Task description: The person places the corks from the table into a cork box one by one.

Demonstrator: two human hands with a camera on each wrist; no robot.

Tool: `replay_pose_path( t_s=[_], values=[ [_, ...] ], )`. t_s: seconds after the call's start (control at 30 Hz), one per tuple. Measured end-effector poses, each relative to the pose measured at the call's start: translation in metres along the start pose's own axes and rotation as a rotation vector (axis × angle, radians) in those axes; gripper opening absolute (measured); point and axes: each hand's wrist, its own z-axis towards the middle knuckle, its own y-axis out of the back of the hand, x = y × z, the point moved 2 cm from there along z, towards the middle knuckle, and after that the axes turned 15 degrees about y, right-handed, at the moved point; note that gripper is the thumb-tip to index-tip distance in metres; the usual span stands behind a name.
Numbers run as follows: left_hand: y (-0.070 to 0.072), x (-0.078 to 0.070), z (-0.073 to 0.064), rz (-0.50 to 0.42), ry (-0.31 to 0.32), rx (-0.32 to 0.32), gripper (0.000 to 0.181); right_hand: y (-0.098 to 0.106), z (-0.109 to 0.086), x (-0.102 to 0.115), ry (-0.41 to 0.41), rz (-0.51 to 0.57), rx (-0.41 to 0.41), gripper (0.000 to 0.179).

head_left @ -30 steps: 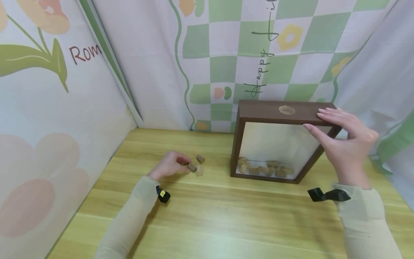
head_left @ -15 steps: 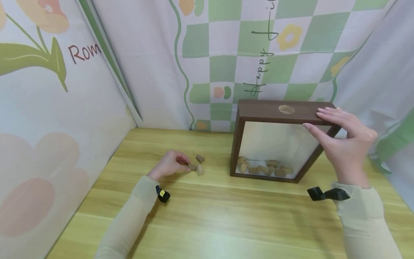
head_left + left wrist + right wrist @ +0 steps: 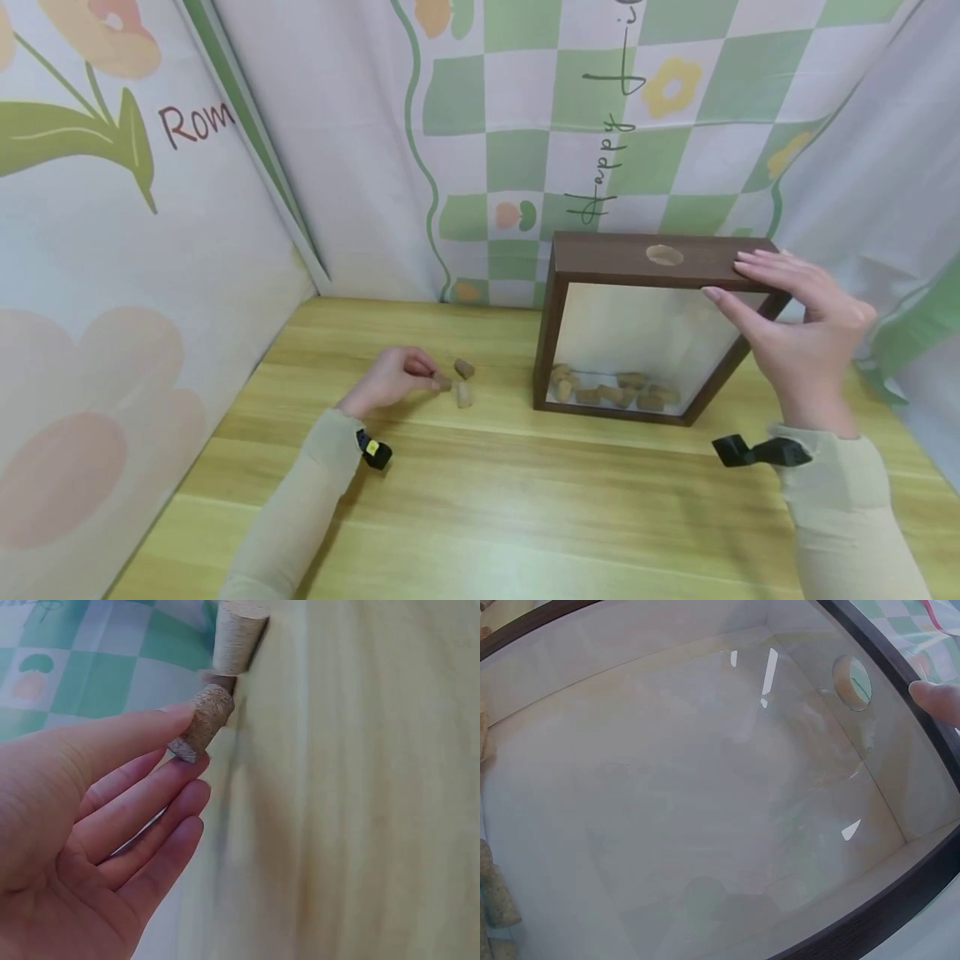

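Observation:
My left hand (image 3: 393, 379) pinches a small brown cork (image 3: 205, 720) between thumb and fingertips, low over the table. Right beside it, a darker cork (image 3: 464, 367) and a paler cork (image 3: 463, 395) lie on the wood. To the right stands a dark brown shadow box (image 3: 545, 350) with a clear front and a round hole (image 3: 664, 255) in its top. Several corks (image 3: 615, 393) lie along its bottom, behind the pane. My right hand (image 3: 806, 325) holds the box's upper right corner, fingers over the top and thumb at the front edge.
The wood-grain table (image 3: 487, 492) runs under everything. A green-and-white checked curtain (image 3: 517, 158) hangs close behind the box, and a printed white panel (image 3: 112, 292) borders the table's left side.
The left hand has taken hold of the nearest cork and shifted it slightly back and left. The right hand and the box have stayed in place.

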Motion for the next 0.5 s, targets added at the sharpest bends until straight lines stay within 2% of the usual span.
replay_pose_path(
  t_s=[0.13,0.27,0.37,0.5],
  values=[
    [0.005,-0.008,-0.001,-0.029,-0.027,-0.042,0.019,0.000,0.000,0.000,0.009,-0.009,-0.006,0.033],
    [0.012,-0.020,0.000,-0.053,-0.059,-0.111,0.018,0.001,0.000,0.001,0.011,-0.023,-0.002,0.034],
    [0.018,-0.034,-0.001,-0.074,-0.079,-0.165,0.019,0.001,0.001,0.001,0.012,-0.025,0.004,0.034],
    [0.027,-0.056,-0.005,-0.109,-0.142,-0.234,0.024,0.001,0.001,0.002,0.008,-0.022,0.010,0.033]
  ],
)
